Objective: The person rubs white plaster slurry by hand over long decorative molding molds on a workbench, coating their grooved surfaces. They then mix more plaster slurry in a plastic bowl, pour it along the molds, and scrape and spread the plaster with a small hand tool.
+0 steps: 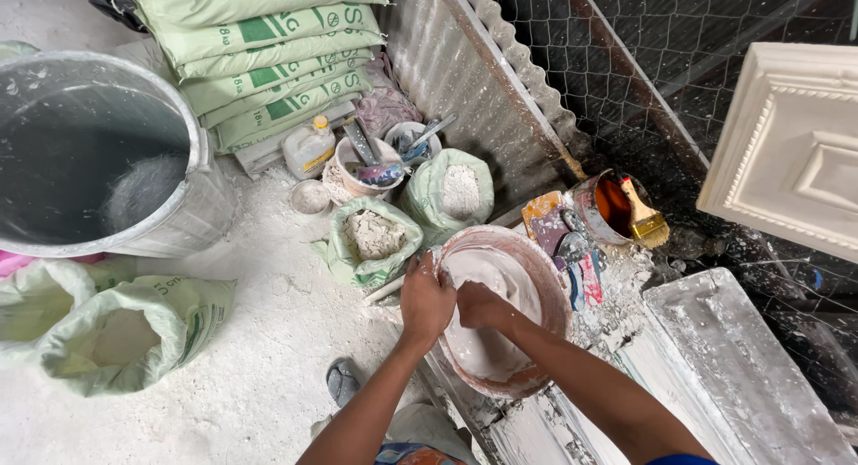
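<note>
Two hands work at one basin: the left hand (425, 300) and the right hand (483, 306) over one round mixing basin (547, 277) of white paste. Three open sacks of white powder stand about: two small ones (374, 239) (458, 193) and one large (125, 335). There is one grey drum (192, 210), one stack of green bags (268, 63), one paintbrush (643, 217) and one white bottle (308, 148).

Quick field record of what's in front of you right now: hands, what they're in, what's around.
left hand: gripping rim of the mixing bowl
right hand: inside the bowl, in the white paste
bowl: tilted, pinkish rim, resting on a plaster-caked ledge
open sacks: white powder, left of and beyond the bowl
large bucket: far left, dark inside
stacked green bags: rear, by a corrugated sheet
brush: in a can of reddish liquid, right of the bowl
</note>
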